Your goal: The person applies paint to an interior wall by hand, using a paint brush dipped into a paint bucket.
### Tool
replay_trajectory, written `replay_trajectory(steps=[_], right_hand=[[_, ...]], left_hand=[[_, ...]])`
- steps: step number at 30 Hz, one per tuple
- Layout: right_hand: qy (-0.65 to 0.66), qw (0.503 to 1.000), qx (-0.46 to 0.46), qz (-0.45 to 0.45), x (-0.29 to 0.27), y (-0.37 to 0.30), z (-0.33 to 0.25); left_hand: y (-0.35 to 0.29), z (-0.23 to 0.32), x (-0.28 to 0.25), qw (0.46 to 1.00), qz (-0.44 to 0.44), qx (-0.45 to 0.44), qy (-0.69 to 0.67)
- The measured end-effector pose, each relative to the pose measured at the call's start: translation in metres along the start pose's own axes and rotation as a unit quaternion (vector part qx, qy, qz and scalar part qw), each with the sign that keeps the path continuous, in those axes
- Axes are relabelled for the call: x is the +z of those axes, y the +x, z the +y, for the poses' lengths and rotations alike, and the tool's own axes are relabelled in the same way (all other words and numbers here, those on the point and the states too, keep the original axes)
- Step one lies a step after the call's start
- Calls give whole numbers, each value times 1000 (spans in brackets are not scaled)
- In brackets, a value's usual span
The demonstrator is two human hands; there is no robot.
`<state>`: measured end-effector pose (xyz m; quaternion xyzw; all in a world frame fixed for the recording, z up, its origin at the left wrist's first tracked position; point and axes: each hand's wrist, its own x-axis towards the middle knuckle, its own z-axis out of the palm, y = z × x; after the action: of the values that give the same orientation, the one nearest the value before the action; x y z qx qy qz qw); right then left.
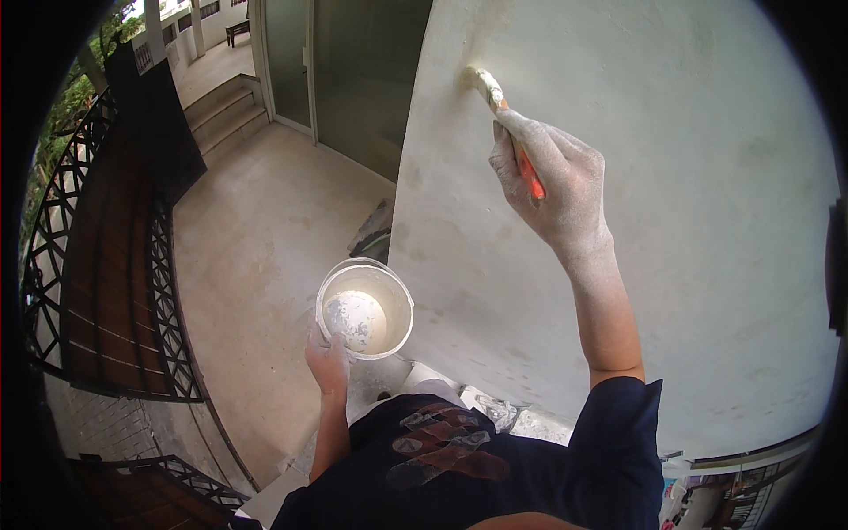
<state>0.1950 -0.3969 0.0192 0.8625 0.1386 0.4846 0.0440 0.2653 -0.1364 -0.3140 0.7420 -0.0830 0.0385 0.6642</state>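
Gripping the paintbrush (pixel 495 93), right-hand fingers (pixel 517 159) wrap its handle; left fingers (pixel 329 340) clasp the bucket (pixel 365 309).

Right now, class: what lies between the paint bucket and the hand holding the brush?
In the head view, only bare pale wall lies between the bucket and the right hand; nothing else sits on that stretch.
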Motion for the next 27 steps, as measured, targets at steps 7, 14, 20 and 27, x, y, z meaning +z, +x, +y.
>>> replay_trajectory(steps=[7, 14, 20, 27], right_hand=[[-41, 994, -36, 91, 2, 20, 16], [-12, 993, 37, -110, 8, -14, -5], [26, 993, 78, -89, -12, 8, 0], [-83, 993, -15, 87, -38, 54, 16]], left_hand=[[5, 8, -1, 999, -27, -18, -12], [4, -4, 0, 999, -13, -23, -18], [4, -9, 1, 1000, -18, -14, 13], [6, 3, -2, 999, -24, -12, -23]])
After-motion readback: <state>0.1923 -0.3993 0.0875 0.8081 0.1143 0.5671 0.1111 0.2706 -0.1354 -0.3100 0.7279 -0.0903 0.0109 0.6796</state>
